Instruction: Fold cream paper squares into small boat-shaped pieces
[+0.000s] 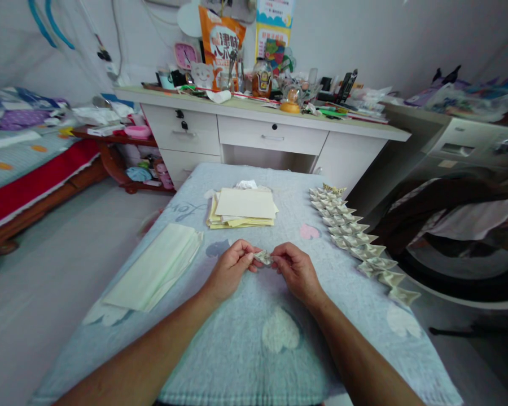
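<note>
Between my two hands is a small folded paper piece [263,257], pale with a printed pattern. My left hand [235,265] pinches its left end, and my right hand [295,269] pinches the right end; the fingertips hide part of the folds. Just beyond my hands lies a stack of cream and yellow paper sheets [245,204]. A pile of long pale green paper sheets [154,268] rests to the left of my left hand. Off to the right, several folded paper boats [349,228] with pointed ends stand in a nested row running toward me.
A light blue cloth with heart shapes [220,349] covers the table. Behind it stands a white desk [245,132] crowded with a jar [262,78], an orange bag [220,42] and other items. A washing machine [469,169] is at right, a bed [38,163] at left.
</note>
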`<state>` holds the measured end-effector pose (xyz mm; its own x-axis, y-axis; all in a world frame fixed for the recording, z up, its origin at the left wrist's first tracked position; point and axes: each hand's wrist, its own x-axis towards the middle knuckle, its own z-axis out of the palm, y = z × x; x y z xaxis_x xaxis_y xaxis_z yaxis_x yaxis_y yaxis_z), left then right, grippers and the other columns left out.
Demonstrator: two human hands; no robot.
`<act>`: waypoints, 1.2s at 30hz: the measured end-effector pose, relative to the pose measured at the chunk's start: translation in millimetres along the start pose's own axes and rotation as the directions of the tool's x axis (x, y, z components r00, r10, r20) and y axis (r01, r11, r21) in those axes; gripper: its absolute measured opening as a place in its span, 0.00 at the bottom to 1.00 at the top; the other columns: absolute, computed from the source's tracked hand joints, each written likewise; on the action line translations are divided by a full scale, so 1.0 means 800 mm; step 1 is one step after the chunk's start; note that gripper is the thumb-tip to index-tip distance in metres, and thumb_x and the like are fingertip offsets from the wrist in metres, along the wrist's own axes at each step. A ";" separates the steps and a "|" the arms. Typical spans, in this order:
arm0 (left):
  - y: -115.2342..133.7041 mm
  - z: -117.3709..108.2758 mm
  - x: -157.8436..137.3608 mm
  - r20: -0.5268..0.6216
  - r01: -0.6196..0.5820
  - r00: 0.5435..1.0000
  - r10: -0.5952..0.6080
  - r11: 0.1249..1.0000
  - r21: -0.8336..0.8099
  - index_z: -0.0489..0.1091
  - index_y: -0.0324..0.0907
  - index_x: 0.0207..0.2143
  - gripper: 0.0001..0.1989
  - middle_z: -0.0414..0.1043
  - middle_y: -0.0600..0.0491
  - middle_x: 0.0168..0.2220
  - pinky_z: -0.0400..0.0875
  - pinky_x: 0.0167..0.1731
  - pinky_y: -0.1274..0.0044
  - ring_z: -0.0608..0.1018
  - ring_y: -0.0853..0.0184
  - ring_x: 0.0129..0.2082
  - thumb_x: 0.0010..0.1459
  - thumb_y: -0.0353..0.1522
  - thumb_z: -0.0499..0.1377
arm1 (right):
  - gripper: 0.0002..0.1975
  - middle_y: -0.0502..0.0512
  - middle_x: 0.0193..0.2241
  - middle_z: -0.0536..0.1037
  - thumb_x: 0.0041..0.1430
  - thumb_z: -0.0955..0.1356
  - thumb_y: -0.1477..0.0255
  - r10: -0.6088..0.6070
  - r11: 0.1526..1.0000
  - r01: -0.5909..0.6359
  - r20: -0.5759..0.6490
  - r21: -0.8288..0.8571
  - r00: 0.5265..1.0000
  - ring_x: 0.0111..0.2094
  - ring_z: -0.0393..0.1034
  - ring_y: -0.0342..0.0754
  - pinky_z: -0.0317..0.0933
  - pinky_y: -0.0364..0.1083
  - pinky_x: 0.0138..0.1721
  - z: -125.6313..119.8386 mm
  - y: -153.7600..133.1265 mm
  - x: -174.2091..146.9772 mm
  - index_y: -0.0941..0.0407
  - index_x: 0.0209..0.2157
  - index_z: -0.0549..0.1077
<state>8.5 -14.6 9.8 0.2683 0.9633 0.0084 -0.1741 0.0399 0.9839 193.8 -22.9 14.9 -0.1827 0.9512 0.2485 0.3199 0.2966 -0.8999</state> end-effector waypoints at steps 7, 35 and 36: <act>0.007 -0.002 0.000 -0.033 0.044 0.998 -0.051 0.981 -0.191 0.63 0.41 0.32 0.09 0.75 0.51 0.41 0.71 0.37 0.74 0.78 0.68 0.36 0.56 0.36 0.61 | 0.09 0.52 0.30 0.75 0.59 0.67 0.64 0.109 0.906 -0.089 -0.024 0.413 0.994 0.28 0.71 0.43 0.66 0.43 0.30 0.003 0.002 0.005 0.55 0.32 0.67; 0.008 -0.005 -0.002 -0.046 0.041 0.998 -0.032 0.976 0.213 0.74 0.38 0.37 0.13 0.76 0.53 0.30 0.66 0.28 0.78 0.75 0.69 0.26 0.51 0.37 0.63 | 0.10 0.50 0.26 0.74 0.59 0.67 0.63 0.083 0.910 -0.095 0.046 0.403 0.995 0.26 0.66 0.42 0.61 0.42 0.28 0.005 -0.005 0.002 0.55 0.32 0.67; 0.009 -0.005 -0.002 -0.067 0.046 0.997 -0.034 0.979 0.197 0.74 0.38 0.35 0.11 0.75 0.54 0.27 0.65 0.27 0.79 0.74 0.70 0.25 0.51 0.36 0.63 | 0.10 0.50 0.25 0.73 0.59 0.67 0.63 0.093 0.899 -0.106 0.052 0.426 0.994 0.25 0.65 0.42 0.60 0.42 0.27 0.005 -0.006 0.003 0.55 0.32 0.67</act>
<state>3.1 -14.6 16.2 0.2099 0.9770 -0.0367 0.0287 0.0314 0.9991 188.2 -22.6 18.2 -0.2009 0.9688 0.1450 -0.0888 0.1294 -0.9876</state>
